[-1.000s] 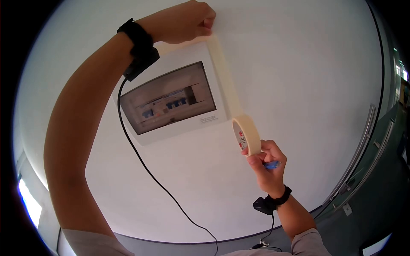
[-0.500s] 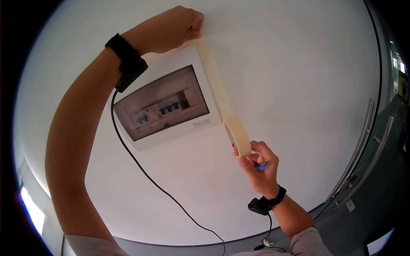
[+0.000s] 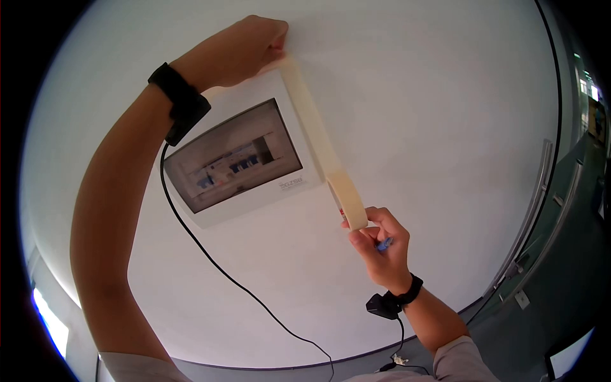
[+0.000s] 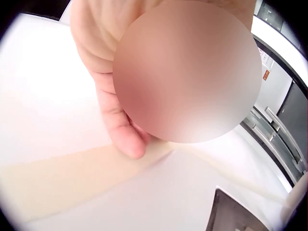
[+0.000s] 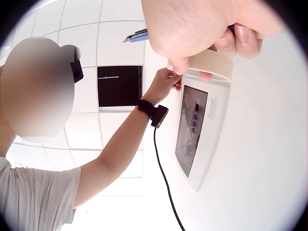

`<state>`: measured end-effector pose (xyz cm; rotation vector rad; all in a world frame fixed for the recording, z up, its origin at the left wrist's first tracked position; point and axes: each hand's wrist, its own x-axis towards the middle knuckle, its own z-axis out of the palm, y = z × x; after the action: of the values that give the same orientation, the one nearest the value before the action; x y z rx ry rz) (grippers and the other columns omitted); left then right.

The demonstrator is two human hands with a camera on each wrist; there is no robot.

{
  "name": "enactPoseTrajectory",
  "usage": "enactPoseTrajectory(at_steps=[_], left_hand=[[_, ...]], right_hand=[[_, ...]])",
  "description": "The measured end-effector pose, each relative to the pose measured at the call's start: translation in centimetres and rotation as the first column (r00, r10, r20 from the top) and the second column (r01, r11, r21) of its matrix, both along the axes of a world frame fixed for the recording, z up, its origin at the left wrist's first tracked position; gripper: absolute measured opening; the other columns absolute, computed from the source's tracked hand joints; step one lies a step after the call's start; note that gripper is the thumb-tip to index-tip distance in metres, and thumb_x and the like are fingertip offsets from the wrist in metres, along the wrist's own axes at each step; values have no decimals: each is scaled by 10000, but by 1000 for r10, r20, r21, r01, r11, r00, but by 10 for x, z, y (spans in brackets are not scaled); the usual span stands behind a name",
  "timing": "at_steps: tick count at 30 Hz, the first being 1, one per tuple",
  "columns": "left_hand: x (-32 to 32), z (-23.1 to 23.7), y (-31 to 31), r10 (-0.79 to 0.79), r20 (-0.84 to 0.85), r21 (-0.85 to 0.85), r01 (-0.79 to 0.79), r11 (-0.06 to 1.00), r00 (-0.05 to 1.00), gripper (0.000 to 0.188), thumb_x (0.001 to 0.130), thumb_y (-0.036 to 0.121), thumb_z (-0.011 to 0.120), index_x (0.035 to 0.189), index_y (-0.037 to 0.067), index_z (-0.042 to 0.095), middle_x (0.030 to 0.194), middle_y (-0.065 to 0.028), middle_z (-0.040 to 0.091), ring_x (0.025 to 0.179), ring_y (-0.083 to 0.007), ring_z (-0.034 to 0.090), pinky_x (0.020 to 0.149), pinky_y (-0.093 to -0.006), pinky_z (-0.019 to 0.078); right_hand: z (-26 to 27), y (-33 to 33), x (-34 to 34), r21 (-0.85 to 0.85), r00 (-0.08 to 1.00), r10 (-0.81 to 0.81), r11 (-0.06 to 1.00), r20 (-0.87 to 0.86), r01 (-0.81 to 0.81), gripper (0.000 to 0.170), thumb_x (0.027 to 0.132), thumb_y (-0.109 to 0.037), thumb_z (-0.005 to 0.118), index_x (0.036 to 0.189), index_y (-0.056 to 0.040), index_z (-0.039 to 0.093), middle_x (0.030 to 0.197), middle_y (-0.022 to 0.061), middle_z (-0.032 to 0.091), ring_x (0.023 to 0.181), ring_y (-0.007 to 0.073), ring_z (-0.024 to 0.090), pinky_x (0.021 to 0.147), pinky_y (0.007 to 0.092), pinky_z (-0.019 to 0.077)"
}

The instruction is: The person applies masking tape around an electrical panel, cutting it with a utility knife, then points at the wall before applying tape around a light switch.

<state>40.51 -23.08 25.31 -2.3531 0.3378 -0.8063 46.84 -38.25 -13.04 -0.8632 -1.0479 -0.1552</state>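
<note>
At the upper right corner of a white breaker box [image 3: 254, 197], my left hand [image 3: 232, 54] pinches a strip of masking tape [image 3: 310, 121] with curled fingers. One finger lies on the tape [image 4: 72, 178] in the left wrist view, where a blurred disc hides the other fingers. The strip runs along the box's top edge, then down its right side to the tape roll [image 3: 349, 200]. Low on the right, my right hand [image 3: 389, 258] grips that roll between thumb and fingers. A blue pen [image 5: 137, 36] is also tucked in the right hand, its tip sticking out.
The box has a dark window [image 3: 235, 156] with breakers behind it and sits on a white wall [image 3: 433, 127]. A black cable [image 3: 248, 293] hangs from the left wrist camera. To the right are a glass door and its long metal handle [image 3: 531, 216].
The box and both hands have shifted left and slightly down in the head view. The roll has turned more edge-on. Both hands keep their hold.
</note>
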Motion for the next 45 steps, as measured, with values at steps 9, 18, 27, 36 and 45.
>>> enactPoseTrajectory(at_steps=[9, 18, 27, 36, 45], left_hand=[[2, -2, -1, 28, 26, -37, -27, 999, 999, 233, 1034, 139, 665, 907, -25, 558, 799, -161, 620, 722, -299, 585, 687, -422, 481], [3, -2, 4, -30, 49, 11, 29, 1000, 998, 245, 1033, 146, 673, 905, -28, 558, 804, -178, 626, 703, -317, 568, 681, -428, 477], [-2, 6, 5, -7, 148, -180, 34, 983, 989, 344, 1009, 177, 759, 822, 22, 514, 722, -93, 583, 584, -176, 599, 529, -344, 481], [-8, 22, 12, -76, -10, -406, 66, 912, 997, 335, 985, 187, 793, 836, 20, 544, 711, -67, 613, 611, -145, 656, 575, -301, 540], [-12, 8, -20, 126, 150, -154, -103, 983, 981, 424, 896, 356, 869, 885, -9, 655, 825, -187, 700, 789, -326, 692, 708, -441, 549]], right_hand=[[5, 5, -5, 61, 998, 29, 998, -64, -26, 221, 1016, -75, 750, 1191, 23, 656, 1029, 16, 720, 585, -1, 379, 538, 213, 295], [7, 3, -7, 49, 998, 21, 999, -63, -18, 230, 1018, -90, 756, 1187, 25, 651, 1031, 22, 717, 593, -1, 407, 538, 213, 308], [6, -3, -7, -33, 999, 18, 999, -28, -19, 236, 1038, -21, 697, 1241, 58, 609, 1226, 134, 764, 632, -12, 528, 567, 194, 403], [9, 3, -11, 63, 997, 32, 998, -76, -28, 239, 1017, -118, 770, 1177, 22, 662, 1010, 29, 717, 593, 9, 425, 538, 211, 350], [9, 4, -15, 37, 995, 59, 998, -86, -56, 243, 1022, -124, 767, 1191, 15, 662, 1022, 24, 715, 596, 5, 425, 543, 205, 345]])
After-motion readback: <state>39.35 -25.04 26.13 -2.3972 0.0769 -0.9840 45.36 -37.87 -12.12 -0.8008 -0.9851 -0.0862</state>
